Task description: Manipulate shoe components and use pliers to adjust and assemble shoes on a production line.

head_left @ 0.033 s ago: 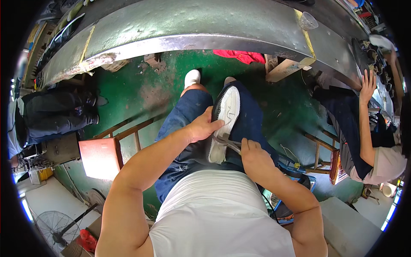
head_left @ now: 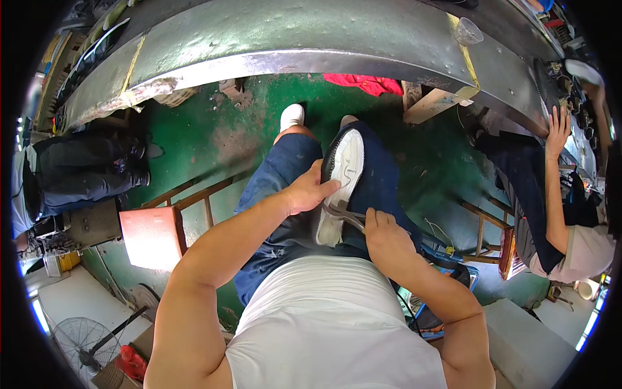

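The left hand (head_left: 310, 190) grips the shoe (head_left: 350, 159) from its left, the right hand (head_left: 387, 237) holding probable pincers (head_left: 350, 217) at its right.

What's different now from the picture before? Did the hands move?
Only the pale thing at upper right seems to have shifted slightly, down and rightward. Nothing was grabbed or let go: the left hand still holds the shoe, and the right hand still grips the tool against it.

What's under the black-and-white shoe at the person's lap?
The left hand holds the shoe over blue legwear, which shows to the shoe's right. Whatever lies directly beneath the shoe is covered.
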A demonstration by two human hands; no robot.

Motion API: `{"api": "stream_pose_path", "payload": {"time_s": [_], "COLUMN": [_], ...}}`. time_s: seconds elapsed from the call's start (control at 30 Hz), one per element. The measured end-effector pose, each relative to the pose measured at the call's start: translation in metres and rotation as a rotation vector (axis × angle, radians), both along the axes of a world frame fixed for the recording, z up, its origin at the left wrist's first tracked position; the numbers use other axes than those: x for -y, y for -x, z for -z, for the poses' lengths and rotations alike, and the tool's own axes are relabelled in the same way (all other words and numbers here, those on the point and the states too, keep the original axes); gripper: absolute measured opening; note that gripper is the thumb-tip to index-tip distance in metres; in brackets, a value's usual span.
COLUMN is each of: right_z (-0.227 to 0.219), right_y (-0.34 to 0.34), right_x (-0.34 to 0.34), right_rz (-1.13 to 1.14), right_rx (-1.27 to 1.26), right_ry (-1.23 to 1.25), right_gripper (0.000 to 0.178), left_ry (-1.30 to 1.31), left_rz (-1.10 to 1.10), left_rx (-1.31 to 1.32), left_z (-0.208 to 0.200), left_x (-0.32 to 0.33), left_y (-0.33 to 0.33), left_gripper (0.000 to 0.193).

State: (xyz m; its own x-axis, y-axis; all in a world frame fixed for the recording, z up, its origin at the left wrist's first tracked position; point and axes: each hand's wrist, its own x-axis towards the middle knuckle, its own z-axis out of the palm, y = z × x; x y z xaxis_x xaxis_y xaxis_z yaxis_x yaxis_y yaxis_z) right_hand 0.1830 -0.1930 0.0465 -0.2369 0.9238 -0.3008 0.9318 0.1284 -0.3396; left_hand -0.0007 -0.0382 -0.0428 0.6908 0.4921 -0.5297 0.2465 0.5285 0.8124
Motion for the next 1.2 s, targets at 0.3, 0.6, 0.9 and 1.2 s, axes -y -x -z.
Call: {"api": "stream_pose_path", "payload": {"time_s": [0.3,0.6,0.9,1.2], "right_z": [0.003,0.006,0.021,0.009], "right_y": [-0.013,-0.011,-0.014,-0.008], "right_x": [-0.018,-0.031,0.015,0.014], "right_rz": [0.025,-0.154,0.156,0.054], "right_rx": [-0.175,-0.024,-0.295,-0.151], "right_ry": [0.218,0.073,0.297,0.286], "right_gripper": [0.024,0.026,0.019,0.020], "left_ry": [-0.025,0.003,-0.036,-0.054], "left_rz": [-0.044,-0.082,0.077,-0.132], "left_rx": [-0.058,-0.025,0.069,0.004], "left_z": [-0.005,0.002,0.000,0.010], "left_x": [-0.003,-0.008,0.022,0.044], "left_y": [0.000,0.006,0.023,0.010], "left_gripper": [0.070,0.070,0.102,0.091]}}
